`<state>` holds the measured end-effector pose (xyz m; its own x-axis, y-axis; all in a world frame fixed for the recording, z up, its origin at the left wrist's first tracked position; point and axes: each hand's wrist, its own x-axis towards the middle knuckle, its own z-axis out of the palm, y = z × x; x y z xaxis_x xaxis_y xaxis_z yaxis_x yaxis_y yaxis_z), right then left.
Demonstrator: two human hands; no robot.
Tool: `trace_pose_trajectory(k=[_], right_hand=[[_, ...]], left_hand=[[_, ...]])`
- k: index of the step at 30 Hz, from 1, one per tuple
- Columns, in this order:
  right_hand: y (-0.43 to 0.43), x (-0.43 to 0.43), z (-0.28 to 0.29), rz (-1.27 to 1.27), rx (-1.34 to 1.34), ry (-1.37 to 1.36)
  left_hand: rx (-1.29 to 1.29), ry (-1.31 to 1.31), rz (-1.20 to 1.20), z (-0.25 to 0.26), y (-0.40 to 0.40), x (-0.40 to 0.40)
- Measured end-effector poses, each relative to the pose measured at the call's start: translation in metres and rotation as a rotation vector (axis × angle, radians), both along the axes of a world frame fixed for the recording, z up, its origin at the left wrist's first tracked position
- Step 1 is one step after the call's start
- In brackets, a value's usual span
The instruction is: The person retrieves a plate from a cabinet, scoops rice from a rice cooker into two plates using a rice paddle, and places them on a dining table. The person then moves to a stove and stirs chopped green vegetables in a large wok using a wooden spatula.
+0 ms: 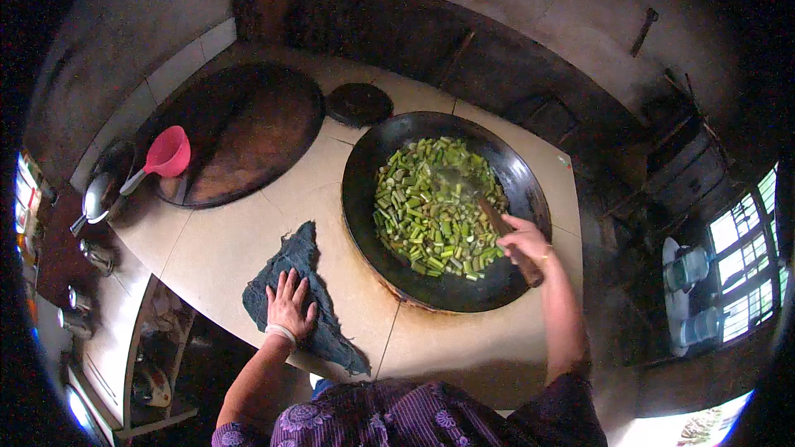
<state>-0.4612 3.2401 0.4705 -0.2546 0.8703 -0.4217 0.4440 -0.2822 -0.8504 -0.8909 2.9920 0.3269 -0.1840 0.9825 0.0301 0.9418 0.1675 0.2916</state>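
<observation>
My right hand (523,242) grips the wooden handle (510,239) of a cooking spatula over a large black wok (528,189). The tool's far end disappears among chopped green vegetable stems (428,211) that fill the wok's middle; a dark blur shows beside it. Palm down, my left hand (290,309) rests on a crumpled dark blue-grey cloth (282,276) at the front of the tiled stove top (230,248). Its fingers are spread a little and do not grasp the cloth. The wok is set into the stove top, with brown stains along its near rim.
Left of the wok lies a broad round wooden lid (261,136), with a pink ladle (168,152) over its left edge. A small dark round cover (359,104) sits behind. Metal cups (97,256) stand at far left. Water jugs (687,267) are by the window at right.
</observation>
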Motion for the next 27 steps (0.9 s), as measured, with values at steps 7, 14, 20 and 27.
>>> trace_pose_trajectory(k=[7, 14, 20, 27], right_hand=[[0.038, 0.026, 0.012, -0.234, 0.052, 0.185], [0.150, 0.027, -0.049, -0.305, -0.153, 0.254], [0.154, -0.060, -0.049, -0.056, 0.090, 0.194], [0.079, -0.100, -0.023, 0.249, -0.096, 0.039]], left_hand=[[0.005, 0.001, -0.002, 0.003, 0.003, 0.000], [0.008, -0.002, -0.005, 0.004, 0.003, 0.000], [-0.007, 0.003, -0.010, 0.007, 0.003, 0.000], [-0.012, 0.011, -0.002, 0.005, 0.002, 0.000]])
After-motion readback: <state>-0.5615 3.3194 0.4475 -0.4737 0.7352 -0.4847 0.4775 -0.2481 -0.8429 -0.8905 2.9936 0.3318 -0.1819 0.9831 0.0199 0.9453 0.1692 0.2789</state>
